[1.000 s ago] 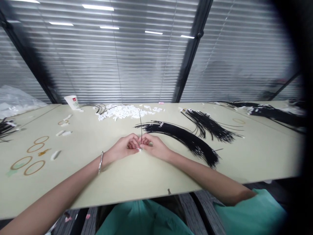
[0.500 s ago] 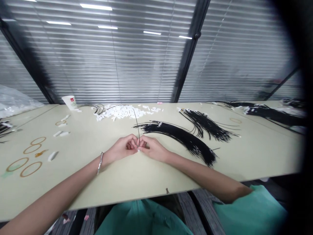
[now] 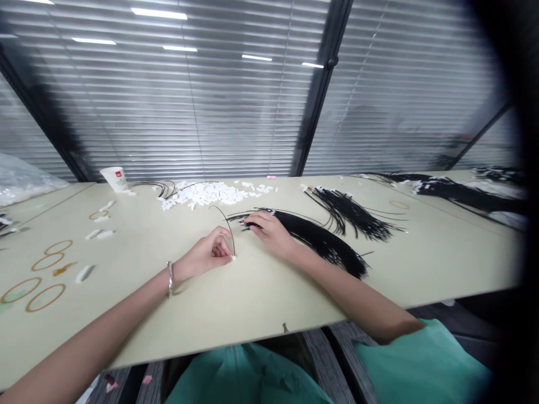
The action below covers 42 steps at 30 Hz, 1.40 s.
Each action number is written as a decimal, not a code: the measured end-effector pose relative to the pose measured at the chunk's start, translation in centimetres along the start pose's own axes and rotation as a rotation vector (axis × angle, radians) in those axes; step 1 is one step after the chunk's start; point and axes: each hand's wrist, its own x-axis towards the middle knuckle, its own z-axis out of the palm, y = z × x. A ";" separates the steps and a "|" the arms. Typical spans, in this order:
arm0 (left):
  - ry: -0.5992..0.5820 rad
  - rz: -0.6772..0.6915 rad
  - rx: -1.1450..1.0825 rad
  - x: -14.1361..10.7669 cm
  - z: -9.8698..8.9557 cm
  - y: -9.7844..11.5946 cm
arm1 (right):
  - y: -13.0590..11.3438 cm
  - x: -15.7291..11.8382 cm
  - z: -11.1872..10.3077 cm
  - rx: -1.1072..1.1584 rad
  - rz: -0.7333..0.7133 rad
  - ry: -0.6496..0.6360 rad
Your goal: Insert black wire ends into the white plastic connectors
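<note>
Near the table's middle, my left hand (image 3: 206,253) pinches a thin black wire (image 3: 229,227) by its lower end, where a small white piece (image 3: 233,257) shows at the fingertips. The wire curves upward from there. To the right, my right hand (image 3: 269,231) reaches over the left end of a thick bundle of black wires (image 3: 320,234), fingers bent onto the wire tips. Whether those fingers grip a wire is too small to tell. A pile of small white pieces (image 3: 210,193) lies beyond both hands.
A paper cup (image 3: 114,179) stands at the back left, near a clear plastic bag (image 3: 29,180). Rubber bands (image 3: 45,297) and white pieces lie on the left of the table (image 3: 202,325). More black wire bundles (image 3: 357,213) lie to the right, before window blinds.
My right hand has left my left hand and moved up and right to the end of the wire bundle. My left hand still holds the single wire. The view has shifted slightly.
</note>
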 end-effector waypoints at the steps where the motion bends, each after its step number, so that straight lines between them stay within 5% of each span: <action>1: -0.003 -0.002 0.010 0.0 0.0 0.1 | 0.8 -0.1 -0.2 -0.106 -0.007 -0.037; 5: -0.010 -0.003 0.015 0.0 -0.1 0.3 | 2.3 -0.3 -0.2 -0.261 0.016 -0.153; 16: -0.018 -0.020 0.020 0.1 -0.1 0.1 | 1.0 -0.1 -1.2 -0.315 -0.122 -0.267; 32: -0.012 -0.016 0.039 0.1 -0.1 0.2 | 0.5 -0.1 -0.5 -0.488 -0.239 -0.261; 42: -0.005 -0.011 0.028 0.2 -0.1 0.2 | 0.4 0.1 -2.7 -0.411 -0.282 -0.284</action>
